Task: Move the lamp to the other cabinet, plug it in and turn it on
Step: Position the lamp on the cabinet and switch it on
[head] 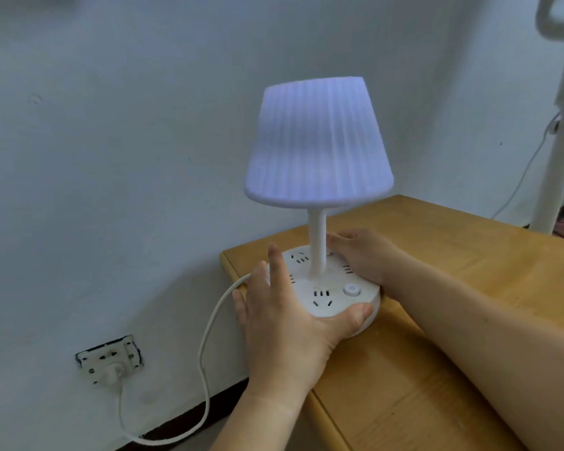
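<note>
A white lamp with a ribbed shade stands on the left end of a wooden cabinet; its shade glows bluish white. Its round base carries socket holes and a round power button. My left hand holds the near left side of the base, thumb on its front rim. My right hand rests against the far right side of the base, fingertips near the stem. The lamp's white cord runs off the base down to a plug seated in the wall socket.
The white wall stands close behind and left of the cabinet. A dark skirting strip runs along the floor below the socket. A white stand with a thin cable rises beyond the cabinet's right end.
</note>
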Tool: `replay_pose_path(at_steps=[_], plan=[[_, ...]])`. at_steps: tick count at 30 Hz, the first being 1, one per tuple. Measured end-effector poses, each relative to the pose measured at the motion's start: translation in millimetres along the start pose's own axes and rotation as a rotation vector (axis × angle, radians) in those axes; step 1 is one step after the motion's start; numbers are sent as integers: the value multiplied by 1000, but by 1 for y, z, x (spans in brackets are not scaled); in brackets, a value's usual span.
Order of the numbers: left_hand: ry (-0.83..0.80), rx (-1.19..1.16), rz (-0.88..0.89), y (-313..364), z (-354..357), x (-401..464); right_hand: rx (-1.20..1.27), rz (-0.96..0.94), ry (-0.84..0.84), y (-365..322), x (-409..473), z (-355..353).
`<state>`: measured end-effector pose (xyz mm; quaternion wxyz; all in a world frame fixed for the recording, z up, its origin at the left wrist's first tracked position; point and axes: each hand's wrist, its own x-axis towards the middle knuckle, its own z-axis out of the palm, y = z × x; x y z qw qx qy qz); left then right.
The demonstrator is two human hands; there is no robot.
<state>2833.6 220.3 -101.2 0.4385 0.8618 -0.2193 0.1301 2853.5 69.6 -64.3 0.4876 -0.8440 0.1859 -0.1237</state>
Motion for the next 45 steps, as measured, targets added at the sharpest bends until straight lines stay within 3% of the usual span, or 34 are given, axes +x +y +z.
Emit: replay_pose_path(at_steps=[18, 30, 45], plan=[[10, 3, 11, -3, 3, 1, -22, -37, -3, 2, 2, 0], [-43, 58, -38, 0, 0, 4, -165, -55, 8, -4, 0, -1], [-144, 97, -40, 1, -16, 7, -38, -3, 86, -7, -31, -17]])
